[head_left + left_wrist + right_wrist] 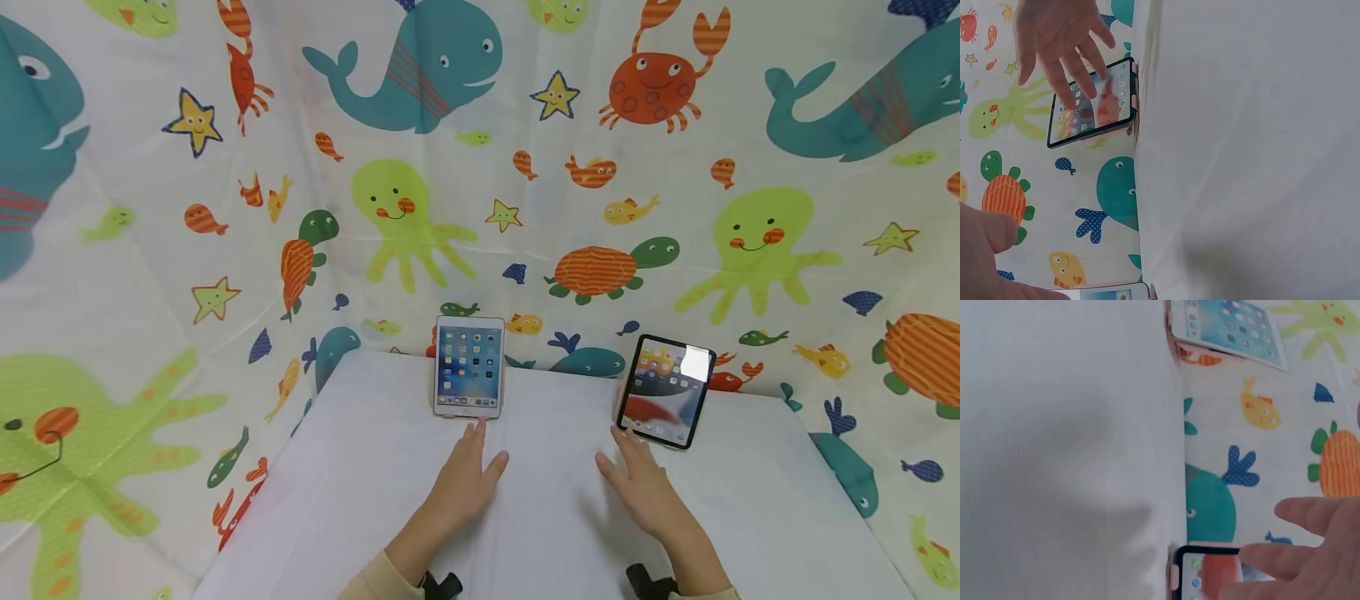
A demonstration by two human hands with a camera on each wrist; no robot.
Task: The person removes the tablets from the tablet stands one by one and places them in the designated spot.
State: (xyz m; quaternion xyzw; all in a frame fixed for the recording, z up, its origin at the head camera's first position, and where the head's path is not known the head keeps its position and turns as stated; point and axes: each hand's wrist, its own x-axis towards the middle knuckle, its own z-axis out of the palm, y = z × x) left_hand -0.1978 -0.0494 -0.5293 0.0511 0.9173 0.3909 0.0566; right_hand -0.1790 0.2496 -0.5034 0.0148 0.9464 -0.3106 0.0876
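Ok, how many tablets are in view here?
2. The white tablet leans against the curtain above the left hand; the black tablet leans further right, by the right hand. None seems hidden.

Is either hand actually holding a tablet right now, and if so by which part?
Nothing is held. The left hand lies open below the white tablet; the right hand reaches open-fingered toward the black tablet.

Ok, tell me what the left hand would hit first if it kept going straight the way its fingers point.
Probably the white-framed tablet: the left hand points at its lower edge, fingertips just short of it, though contact is unclear.
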